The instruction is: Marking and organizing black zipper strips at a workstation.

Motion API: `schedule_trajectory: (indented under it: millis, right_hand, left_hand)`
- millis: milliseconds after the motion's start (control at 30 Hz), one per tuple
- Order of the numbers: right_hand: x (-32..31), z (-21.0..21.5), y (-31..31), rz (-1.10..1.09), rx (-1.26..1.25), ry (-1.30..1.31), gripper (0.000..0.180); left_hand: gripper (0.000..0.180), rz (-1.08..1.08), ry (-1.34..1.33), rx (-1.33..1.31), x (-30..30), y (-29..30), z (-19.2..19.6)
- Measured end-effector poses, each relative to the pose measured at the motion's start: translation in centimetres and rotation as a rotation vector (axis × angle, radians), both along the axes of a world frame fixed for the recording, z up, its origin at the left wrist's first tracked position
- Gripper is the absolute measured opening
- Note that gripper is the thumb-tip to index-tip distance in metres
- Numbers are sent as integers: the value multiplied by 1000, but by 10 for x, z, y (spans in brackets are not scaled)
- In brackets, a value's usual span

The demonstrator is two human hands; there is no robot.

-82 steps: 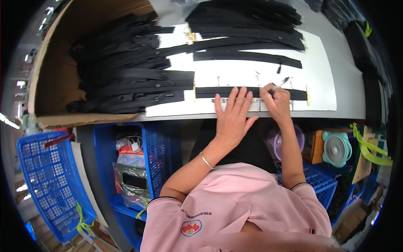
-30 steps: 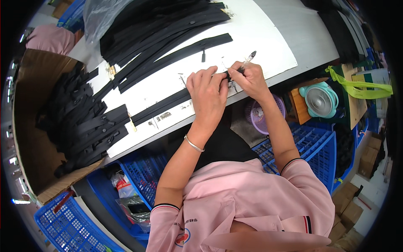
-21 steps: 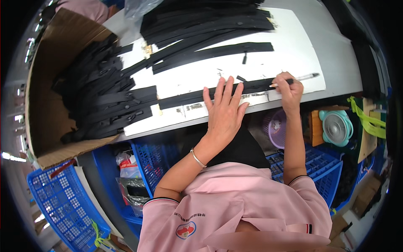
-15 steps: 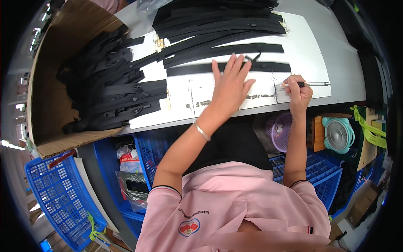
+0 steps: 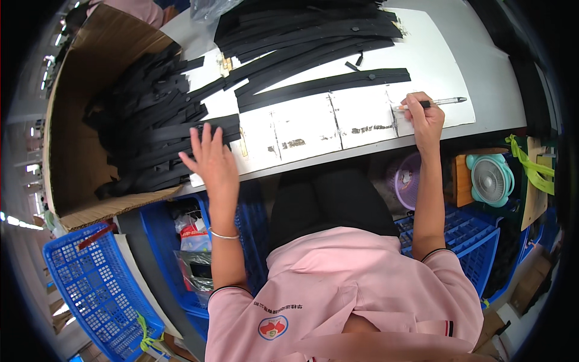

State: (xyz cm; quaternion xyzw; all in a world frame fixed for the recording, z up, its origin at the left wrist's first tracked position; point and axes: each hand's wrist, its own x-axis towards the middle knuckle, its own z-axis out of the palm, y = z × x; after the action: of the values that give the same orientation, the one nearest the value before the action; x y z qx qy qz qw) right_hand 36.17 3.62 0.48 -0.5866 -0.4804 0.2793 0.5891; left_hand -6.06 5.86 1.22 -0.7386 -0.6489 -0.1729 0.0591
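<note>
My left hand (image 5: 216, 166) is open, its fingers spread over the ends of black fabric strips (image 5: 172, 134) that look like zippers. These strips spill out of a cardboard box (image 5: 78, 78) onto a white board (image 5: 313, 130). Closed around a pen (image 5: 445, 101), my right hand (image 5: 424, 123) rests near the board's right part, beside a dark line drawn there. Ahead of the bare marked area lies a single long black strip (image 5: 325, 89). A thick pile of black strips (image 5: 307, 27) covers the board's far side.
Small black pieces (image 5: 356, 61) lie on the board. Blue plastic baskets (image 5: 90, 271) stand below the table at left and right. A purple basket (image 5: 407, 181) and a turquoise fan (image 5: 490, 180) are under the right side. Clear plastic (image 5: 208, 8) lies at the back.
My left hand has moved left and nearer, from the middle of the board to the strips by the box. The nearest long strip has shifted away from me. My right hand still holds the pen.
</note>
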Motion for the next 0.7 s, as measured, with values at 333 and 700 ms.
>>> schedule_trajectory:
  millis: [333, 700]
  right_hand:
    - [2, -6, 3, 0, 20, 8, 22]
    - [-69, 5, -20, -43, 198, -653, 29]
  left_hand:
    - [12, -79, -126, 138, 10, 32, 6]
    - [25, -483, -354, 12, 172, -6, -7]
